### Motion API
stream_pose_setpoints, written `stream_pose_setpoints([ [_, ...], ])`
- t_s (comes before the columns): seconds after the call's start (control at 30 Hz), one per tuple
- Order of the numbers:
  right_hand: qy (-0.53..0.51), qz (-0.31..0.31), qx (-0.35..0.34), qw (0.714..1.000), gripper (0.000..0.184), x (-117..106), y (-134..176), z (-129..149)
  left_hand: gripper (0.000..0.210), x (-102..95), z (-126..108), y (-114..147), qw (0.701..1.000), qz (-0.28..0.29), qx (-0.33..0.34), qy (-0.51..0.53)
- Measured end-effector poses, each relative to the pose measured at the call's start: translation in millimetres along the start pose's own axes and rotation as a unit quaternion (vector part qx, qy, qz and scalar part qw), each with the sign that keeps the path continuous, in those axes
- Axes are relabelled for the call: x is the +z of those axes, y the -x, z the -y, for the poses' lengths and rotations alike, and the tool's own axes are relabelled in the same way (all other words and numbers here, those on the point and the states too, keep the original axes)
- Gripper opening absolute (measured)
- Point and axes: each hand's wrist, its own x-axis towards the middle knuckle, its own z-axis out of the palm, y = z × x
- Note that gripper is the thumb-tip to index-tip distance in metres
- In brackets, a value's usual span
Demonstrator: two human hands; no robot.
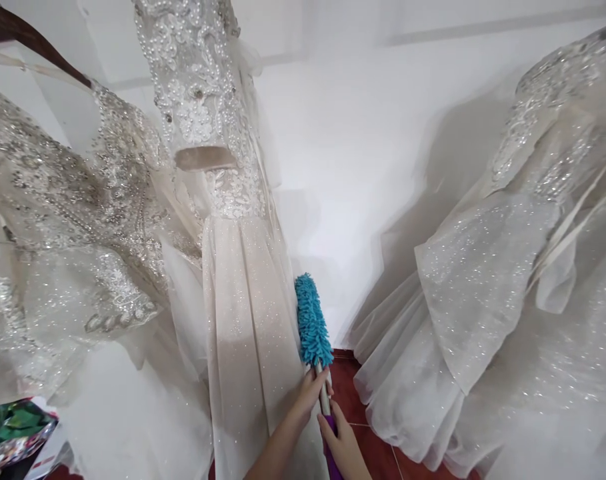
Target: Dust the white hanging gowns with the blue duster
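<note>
My one view comes from the camera on my head, tilted forward and down toward the white wall (363, 153) and a strip of red floor (347, 393) at 6 o'clock. It sits close: my left hand (310, 390) and right hand (343, 443) enter from 6 o'clock, gowns fill the frame at 9 and 3 o'clock. There is no second view to overlap it.

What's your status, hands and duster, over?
Left hand gripping duster shaft below the blue head. Right hand on the purple handle. Duster upright against the middle gown's skirt. Another gown close on the right.
</note>
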Motion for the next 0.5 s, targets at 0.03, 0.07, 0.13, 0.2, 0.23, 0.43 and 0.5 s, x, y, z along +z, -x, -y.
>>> stream_pose_setpoints([
  [0.03, -0.005, -0.001, -0.007, 1.000, 0.078, -1.4, 0.3, 8.4, 0.045, 2.3, -11.7, 1.9, 1.000, 0.003, 0.017, 0.001],
  [0.07, -0.010, -0.001, -0.014, 1.000, 0.079, -2.8, 1.4, 18.2, 0.043, 4.3, -24.1, 4.7, 0.999, 0.004, 0.036, 0.002],
  [0.13, -0.023, 0.002, -0.034, 0.999, 0.079, -5.9, 6.8, 41.8, 0.037, 7.1, -50.3, 13.7, 0.997, 0.010, 0.075, 0.005],
  [0.2, -0.047, 0.006, -0.062, 0.997, 0.072, -9.2, 15.7, 68.0, 0.031, 7.5, -77.3, 26.6, 0.993, 0.027, 0.113, 0.007],
  [0.23, -0.055, 0.009, -0.079, 0.995, 0.067, -10.7, 20.7, 80.7, 0.028, 6.8, -90.5, 34.0, 0.991, 0.041, 0.131, 0.003],
  [0.43, -0.100, 0.005, -0.148, 0.984, 0.045, -15.0, 38.4, 123.9, 0.023, -0.3, -140.8, 67.6, 0.974, 0.111, 0.196, 0.000],
  [0.5, -0.118, 0.051, -0.120, 0.984, 0.044, -14.9, 37.9, 125.8, 0.025, -0.8, -141.7, 69.4, 0.978, 0.111, 0.176, -0.001],
])
